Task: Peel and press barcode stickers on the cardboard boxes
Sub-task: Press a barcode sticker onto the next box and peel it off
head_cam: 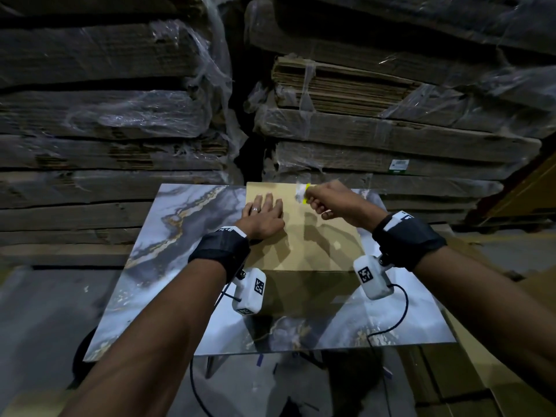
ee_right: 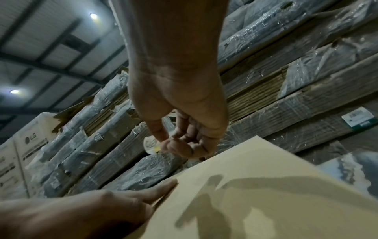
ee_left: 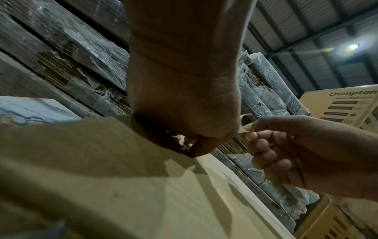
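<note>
Cardboard box (head_cam: 304, 236) lying flat on the marble-patterned table (head_cam: 186, 236), tan face up, far edge toward the wrapped stacks of flattened cartons (head_cam: 391, 121). Left hand (head_cam: 264, 215) resting on the box's far left part, fingers straight and spread, palm down, holding nothing, only weighting the board. Right hand (head_cam: 328, 203) hovering above the far edge of the box, thumb and forefinger pinched on a barcode sticker (head_cam: 301, 194), other fingers curled under. Sticker showing white with a yellow strip, hanging clear of the cardboard, not yet touching it; cannot tell from these views whether the backing is fully off or which face is tacky.

Judging the step in hand: bringing the peeled label down to the box for pressing.

Risks from here, as judgement only:
- Folding onto itself, being thin and limp and held by one end only.
- Clinging to the pinching fingertips (ee_right: 163, 142) at release, dragging the label askew.
- Landing too close to the far edge, overhanging it, given where the right hand is hovering.
- Trapping a crease or bubble if dropped flat rather than laid from one end.
- Box sliding on the glossy table if the left hand lifts before pressing.
</note>
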Demonstrator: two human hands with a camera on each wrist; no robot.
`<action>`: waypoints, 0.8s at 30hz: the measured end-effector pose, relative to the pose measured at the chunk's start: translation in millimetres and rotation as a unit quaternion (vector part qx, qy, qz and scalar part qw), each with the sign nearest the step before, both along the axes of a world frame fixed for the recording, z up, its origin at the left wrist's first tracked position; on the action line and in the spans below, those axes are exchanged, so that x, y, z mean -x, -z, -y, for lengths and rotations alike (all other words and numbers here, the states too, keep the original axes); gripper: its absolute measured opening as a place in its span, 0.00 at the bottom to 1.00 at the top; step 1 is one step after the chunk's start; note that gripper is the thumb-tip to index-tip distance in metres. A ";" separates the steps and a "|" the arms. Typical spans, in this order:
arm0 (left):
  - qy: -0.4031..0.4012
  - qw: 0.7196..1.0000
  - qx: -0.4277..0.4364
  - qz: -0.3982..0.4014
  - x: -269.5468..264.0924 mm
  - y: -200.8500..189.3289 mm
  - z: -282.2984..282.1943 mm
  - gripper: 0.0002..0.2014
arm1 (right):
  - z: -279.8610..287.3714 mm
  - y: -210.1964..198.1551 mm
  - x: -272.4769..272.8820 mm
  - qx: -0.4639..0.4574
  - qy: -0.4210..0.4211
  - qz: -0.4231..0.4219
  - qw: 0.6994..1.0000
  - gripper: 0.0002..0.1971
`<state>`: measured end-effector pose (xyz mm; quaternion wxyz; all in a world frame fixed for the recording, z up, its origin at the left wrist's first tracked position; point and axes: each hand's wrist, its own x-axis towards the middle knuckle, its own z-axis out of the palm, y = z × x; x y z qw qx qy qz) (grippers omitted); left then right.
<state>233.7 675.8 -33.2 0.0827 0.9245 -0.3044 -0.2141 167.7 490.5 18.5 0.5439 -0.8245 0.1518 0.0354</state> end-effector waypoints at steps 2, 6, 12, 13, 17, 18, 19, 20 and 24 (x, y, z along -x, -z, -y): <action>0.005 1.000 0.008 0.008 2.3 -0.7 -1.7 0.32 | 9.4 5.9 1.5 0.032 0.005 0.042 0.999 0.12; 0.020 0.999 0.011 0.031 3.9 2.9 -3.6 0.32 | 25.7 31.8 13.5 0.164 -0.038 0.111 0.980 0.10; 0.072 0.995 0.015 0.064 9.5 6.5 -9.8 0.32 | 38.9 64.4 18.4 0.135 -0.054 0.133 0.980 0.18; 0.088 0.994 0.011 0.069 11.0 5.3 -10.1 0.31 | 40.3 66.5 16.4 0.101 -0.033 0.136 0.985 0.19; 0.146 0.986 0.018 0.080 15.6 5.3 -6.9 0.29 | 43.2 68.3 13.4 -0.079 -0.003 0.154 0.985 0.21; 0.158 0.984 0.028 0.077 15.4 6.2 -5.6 0.28 | 44.4 68.0 13.5 -0.104 -0.006 0.152 0.983 0.21; 0.168 0.982 0.034 0.073 13.6 7.8 -4.6 0.28 | 46.2 67.6 12.7 -0.121 -0.008 0.149 0.981 0.22; 0.175 0.981 0.034 0.071 10.8 8.2 -4.0 0.28 | 47.7 66.7 11.8 -0.131 -0.010 0.145 0.981 0.22; 0.143 0.986 -0.025 0.082 -4.8 0.9 -4.1 0.35 | 50.7 66.0 8.1 -0.143 -0.018 0.136 0.980 0.21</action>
